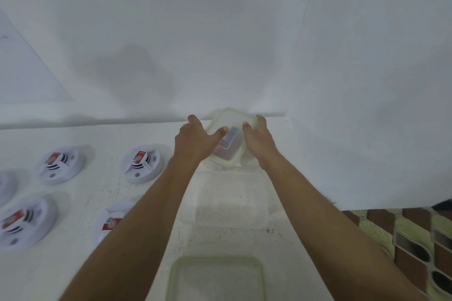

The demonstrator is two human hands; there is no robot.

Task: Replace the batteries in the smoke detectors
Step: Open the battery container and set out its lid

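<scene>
**Plastic box gripped at the far edge of the table**

Both hands are reaching to the far side of the white table (73,264), where a clear box (228,151) is sitting tilted against the white wall (220,32). The left hand (195,140) is gripping the left side of its green-rimmed lid (232,117), thumb lying on top and fingers curling over the far edge. The right hand (260,142) is gripping the right side the same way, so the two hands are clamping the lid between them. Something dark is showing through the box wall, too blurred to tell.

Several round white smoke detectors (140,162) are lying in two rows on the left of the table, well apart from the box. An empty tub (227,203) is sitting between the forearms, and a loose lid (217,278) with a green rim is lying at the near edge. Patterned tiles (415,239) are showing at the near right.
</scene>
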